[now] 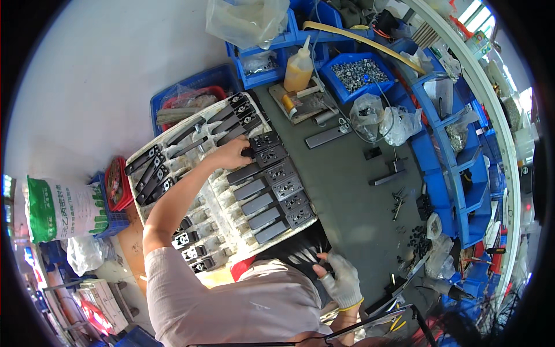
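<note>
A pale foam tray [222,199] lies slanted in front of me, holding rows of black handle-like metal parts. My left hand [231,155], bare, reaches across it with fingers closed around one black handle-like part [247,152] in the upper right row. That part is mostly covered by the fingers. Beside it lie similar parts with square, holed end plates [287,187]. In a white glove with bare fingertips, my right hand [342,282] hovers near my body at the tray's lower right. Its thumb and forefinger are apart, with nothing visible between them.
On the dark green bench [347,191] lie a grey bar [328,137], an L-shaped black part [392,172] and loose screws [398,202]. An orange-filled squeeze bottle [299,69] stands beyond the tray. Blue bins [433,162] curve along the right, one full of small metal pieces [359,75].
</note>
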Demonstrator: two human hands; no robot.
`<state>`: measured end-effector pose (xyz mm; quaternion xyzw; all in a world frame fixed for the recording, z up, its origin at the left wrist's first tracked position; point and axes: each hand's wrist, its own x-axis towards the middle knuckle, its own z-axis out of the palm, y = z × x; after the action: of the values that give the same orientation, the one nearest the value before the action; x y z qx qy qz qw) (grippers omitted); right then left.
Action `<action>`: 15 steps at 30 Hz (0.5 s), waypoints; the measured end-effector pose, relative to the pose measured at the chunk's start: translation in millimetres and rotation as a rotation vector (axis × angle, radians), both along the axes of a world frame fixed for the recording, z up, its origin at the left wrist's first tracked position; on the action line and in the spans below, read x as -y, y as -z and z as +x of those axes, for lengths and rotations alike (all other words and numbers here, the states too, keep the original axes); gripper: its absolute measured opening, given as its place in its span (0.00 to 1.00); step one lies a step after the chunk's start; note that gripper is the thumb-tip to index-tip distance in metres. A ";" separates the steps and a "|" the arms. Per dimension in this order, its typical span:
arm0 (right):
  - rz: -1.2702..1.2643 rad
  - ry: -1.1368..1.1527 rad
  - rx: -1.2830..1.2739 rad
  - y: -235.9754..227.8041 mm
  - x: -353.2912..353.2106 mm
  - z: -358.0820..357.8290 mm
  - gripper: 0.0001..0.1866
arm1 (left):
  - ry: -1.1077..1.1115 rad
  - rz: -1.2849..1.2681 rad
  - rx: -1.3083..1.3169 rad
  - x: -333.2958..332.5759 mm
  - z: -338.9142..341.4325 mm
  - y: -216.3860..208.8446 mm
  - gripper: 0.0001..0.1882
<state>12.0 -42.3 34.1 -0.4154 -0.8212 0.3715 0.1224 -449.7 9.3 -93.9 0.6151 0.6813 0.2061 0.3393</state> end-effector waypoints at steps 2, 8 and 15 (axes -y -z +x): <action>0.023 -0.022 -0.015 4.3 2.2 -4.5 0.18 | -0.066 0.029 0.021 0.5 9.2 3.4 0.20; 0.085 -0.079 -0.046 16.5 8.5 -9.2 0.17 | -0.125 0.056 0.068 -1.4 15.6 12.2 0.22; 0.033 -0.114 0.005 13.5 21.4 3.4 0.18 | -0.124 0.090 -0.091 9.6 19.4 8.6 0.20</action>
<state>15.3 -63.7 20.6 -0.3670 -0.8498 0.3632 0.1059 -430.4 -0.3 -102.4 0.5950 0.7230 0.2288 0.2664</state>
